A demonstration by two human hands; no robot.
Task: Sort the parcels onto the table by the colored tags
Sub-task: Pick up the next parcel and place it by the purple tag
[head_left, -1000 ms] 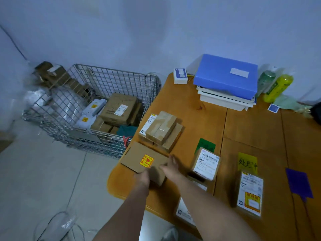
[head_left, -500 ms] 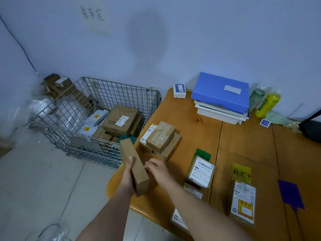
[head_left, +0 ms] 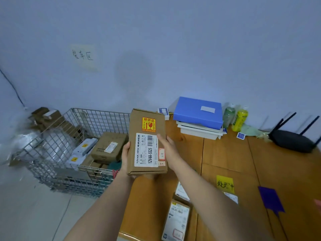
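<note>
— Holding what, exactly?
— A flat brown parcel [head_left: 147,141], upright and raised above the wooden table [head_left: 225,153], label facing the camera. The left hand [head_left: 126,154] grips its left edge, thumb on the front. The right hand [head_left: 169,150] clasps the right edge, its fingers [head_left: 162,139] lying over the white label.
— And nearby?
— A wire basket [head_left: 69,150] of boxes stands to the left.

One box [head_left: 147,141] held up by two hands: left [head_left: 125,154], right [head_left: 169,151]. Two parcels near on bench [head_left: 225,153]: [head_left: 176,221], [head_left: 181,191]. Two bottles far right: green [head_left: 229,117], yellow [head_left: 240,120]. One wire cage [head_left: 57,176] left. One router [head_left: 292,140]. Two coloured tags: yellow [head_left: 225,184], purple [head_left: 271,200].
</note>
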